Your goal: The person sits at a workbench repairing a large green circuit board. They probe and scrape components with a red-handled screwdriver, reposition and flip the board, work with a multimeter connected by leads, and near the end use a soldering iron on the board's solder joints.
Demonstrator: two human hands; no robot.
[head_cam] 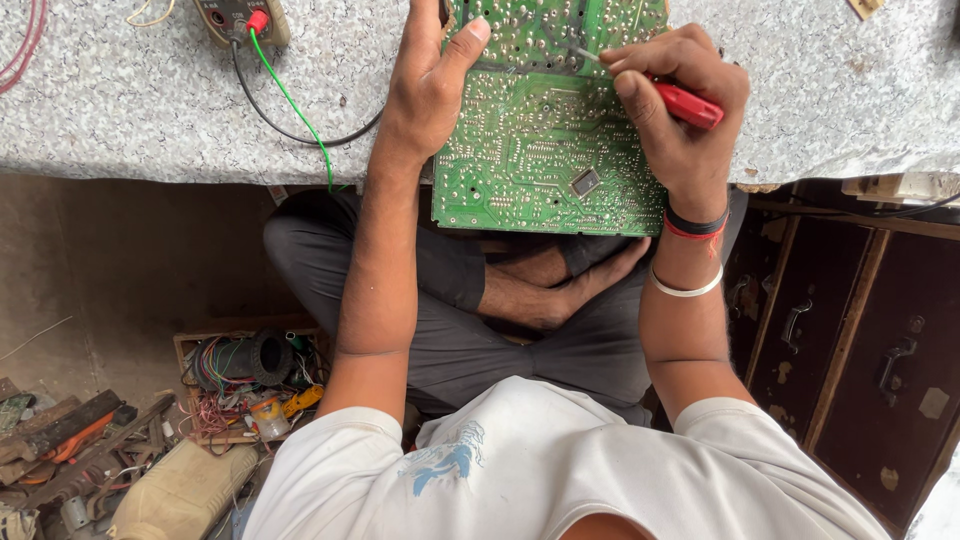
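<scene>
1. At the near edge of the speckled grey table (120,110), a green circuit board (545,150) lies solder side up, its lower part jutting past the edge over the person's crossed legs.
2. Left hand (430,85): its grip is closed on the board's left edge, thumb pressed on the upper solder face, fingers hidden under the board.
3. Right hand (675,115): its grip is clamped round a red-handled tool (688,104), whose thin metal tip (583,55) touches the solder face near the board's top middle.
4. Progress, as a judgement: the work reads as under way at one spot on the upper part of the board. No loosened or removed part shows, and the rest of the solder face looks untouched, so most of the board seems yet to be gone over. What the tip is doing at that spot is too small to tell.
5. Farther up the table, a yellow-cased meter (240,20) sits with black and green leads (290,110) trailing toward the left arm; neither hand touches it.
6. Down on the floor at left, an open wooden box (245,385) holds wire coils and small parts, with more tools lying beside it. Dark drawer fronts (850,340) stand at right.
</scene>
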